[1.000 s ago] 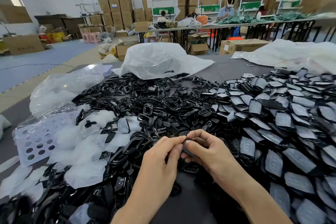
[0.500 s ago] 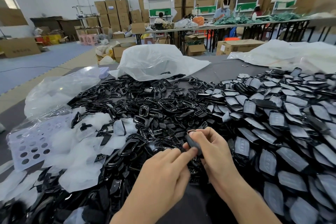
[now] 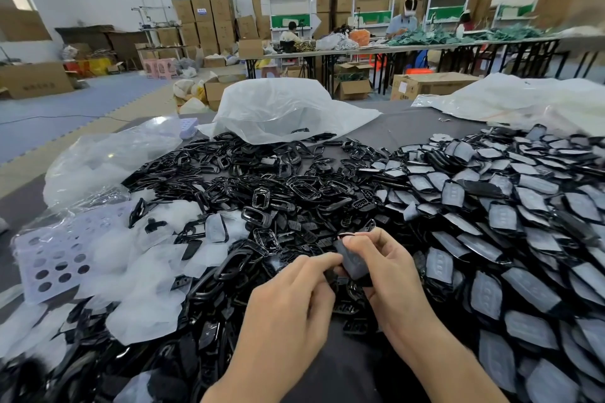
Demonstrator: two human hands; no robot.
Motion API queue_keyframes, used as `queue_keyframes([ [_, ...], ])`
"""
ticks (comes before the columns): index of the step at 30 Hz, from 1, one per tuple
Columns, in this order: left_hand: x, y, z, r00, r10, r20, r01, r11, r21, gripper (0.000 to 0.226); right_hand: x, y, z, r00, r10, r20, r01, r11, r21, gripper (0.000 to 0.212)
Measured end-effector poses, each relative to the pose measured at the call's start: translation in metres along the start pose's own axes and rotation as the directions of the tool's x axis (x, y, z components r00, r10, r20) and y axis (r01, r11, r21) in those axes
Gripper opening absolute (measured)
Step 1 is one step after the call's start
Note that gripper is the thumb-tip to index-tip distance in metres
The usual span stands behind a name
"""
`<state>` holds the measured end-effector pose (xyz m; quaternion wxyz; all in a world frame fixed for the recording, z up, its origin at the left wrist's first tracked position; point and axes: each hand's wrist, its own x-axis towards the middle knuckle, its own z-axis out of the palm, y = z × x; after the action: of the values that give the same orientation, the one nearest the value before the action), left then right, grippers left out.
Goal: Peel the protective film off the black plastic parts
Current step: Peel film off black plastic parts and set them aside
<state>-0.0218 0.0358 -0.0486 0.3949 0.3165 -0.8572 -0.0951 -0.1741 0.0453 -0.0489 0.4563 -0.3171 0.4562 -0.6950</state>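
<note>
**Black plastic part held in both hands, near centre**

1. Black plastic part [image 3: 354,261]: I see it raised just above the heap, near centre, tilted, with its grey film-covered face towards the camera.
2. Right hand [image 3: 391,271]: fingers curled round the far and right edges of the part, thumb tip on its upper edge. Grip is firm.
3. Left hand [image 3: 291,304]: fingers curled, with thumb and index pinching at the near-left edge of the part. I cannot tell whether they hold the film or the plastic itself.
4. Film-covered parts [image 3: 491,216]: a wide pile fills the right side of the table [image 3: 402,127], with their grey faces mostly upward.
5. Glossy black frames [image 3: 262,193]: a tangled heap lies at centre, touching the pile on the right.
6. White film scraps [image 3: 137,275]: loose pieces lie to the left, over and among the black frames.
7. Perforated lilac tray [image 3: 49,258]: at the left edge, partly under the scraps.
8. Translucent plastic bag [image 3: 281,108]: at far centre, with its open mouth over the far edge of the heap.
</note>
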Motion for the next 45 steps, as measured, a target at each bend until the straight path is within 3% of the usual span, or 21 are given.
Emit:
queue_keyframes([
  [3,0.000,-0.001,0.002,0.992,0.048,0.119,-0.059,0.994,0.091,0.035,-0.002,-0.001,-0.001,1.000,-0.003,-0.010,0.003,1.000,-0.021,0.025],
  [6,-0.002,0.001,0.005,0.980,0.099,0.171,-0.112,0.991,0.069,0.036,-0.003,-0.001,-0.003,0.999,0.022,-0.031,-0.022,1.000,0.010,0.016],
  [11,-0.001,-0.001,0.004,0.995,0.102,0.022,-0.102,0.995,-0.011,0.032,-0.004,-0.001,-0.002,0.999,0.037,0.001,-0.037,0.999,0.030,0.016],
  [13,0.000,-0.002,0.003,0.997,0.033,-0.074,-0.038,0.997,-0.066,0.028,-0.003,-0.001,-0.001,1.000,0.022,0.014,-0.022,1.000,-0.008,0.019],
  [17,0.003,-0.006,0.001,0.946,-0.270,-0.182,0.218,0.940,-0.261,0.020,-0.004,-0.002,0.002,0.995,0.030,0.095,-0.035,0.998,0.055,0.011],
  [20,0.007,-0.008,0.002,0.902,-0.421,-0.095,0.341,0.830,-0.442,0.018,-0.006,0.002,0.003,0.980,0.048,0.191,-0.056,0.998,0.032,0.013],
  [23,0.009,-0.008,0.001,0.905,-0.424,0.030,0.377,0.767,-0.519,0.020,-0.007,0.007,0.005,0.967,0.068,0.246,-0.072,0.997,0.009,0.018],
  [28,0.011,-0.019,-0.002,0.892,-0.449,0.052,0.417,0.773,-0.478,0.024,-0.005,0.006,0.001,0.946,0.116,0.304,-0.104,0.993,-0.055,0.015],
  [30,0.010,-0.024,-0.003,0.886,-0.462,0.045,0.431,0.781,-0.452,0.024,-0.005,0.006,-0.003,0.940,0.091,0.329,-0.021,0.977,-0.212,0.022],
  [33,0.008,-0.029,-0.004,0.887,-0.458,0.061,0.436,0.787,-0.436,0.024,-0.004,0.004,-0.009,0.931,0.050,0.361,0.141,0.864,-0.484,0.037],
  [35,0.007,-0.030,-0.003,0.894,-0.446,0.050,0.425,0.807,-0.410,0.024,-0.003,0.002,-0.012,0.923,0.053,0.381,0.188,0.801,-0.568,0.040],
  [38,0.007,-0.028,-0.001,0.914,-0.406,-0.019,0.380,0.871,-0.312,0.020,0.000,0.001,-0.015,0.931,0.033,0.363,0.153,0.869,-0.471,0.040],
  [41,0.007,-0.028,-0.001,0.931,-0.363,-0.044,0.343,0.908,-0.241,0.017,0.004,0.001,-0.017,0.962,0.007,0.272,0.081,0.946,-0.313,0.025],
  [45,0.006,-0.031,0.001,0.934,-0.357,-0.015,0.338,0.897,-0.284,0.015,0.006,0.004,-0.018,0.964,-0.017,0.265,0.118,0.921,-0.371,0.018],
])
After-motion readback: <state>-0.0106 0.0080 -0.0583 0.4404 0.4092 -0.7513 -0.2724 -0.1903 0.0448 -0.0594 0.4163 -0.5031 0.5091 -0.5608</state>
